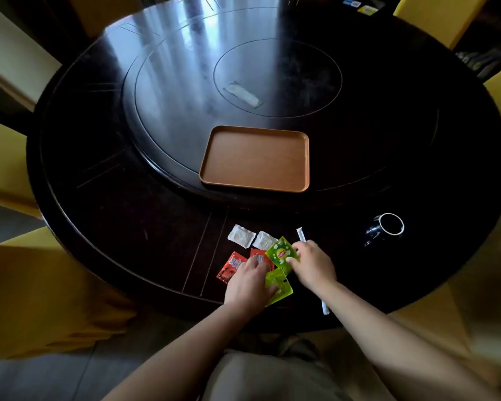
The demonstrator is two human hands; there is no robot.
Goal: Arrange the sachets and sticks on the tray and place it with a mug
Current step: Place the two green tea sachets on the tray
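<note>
A brown rectangular tray (255, 159) sits bare on the table's raised centre disc. Near the front edge lie two white sachets (241, 235), two red sachets (231, 267) and two green tea sachets. My right hand (311, 263) pinches the upper green sachet (281, 253) by its right edge. My left hand (248, 283) rests over the second red sachet (258, 256) and holds the lower green sachet (279, 286), thumb on top of it. A white stick (300, 234) shows beyond my right hand, another (325, 306) under my right forearm. A black mug (385, 228) lies on its side to the right.
The round dark table (128, 227) has a raised turning disc (185, 82) with a pale paper strip (242, 95) near its middle. Yellow-covered chairs (26, 285) ring the table on the left, right and far side.
</note>
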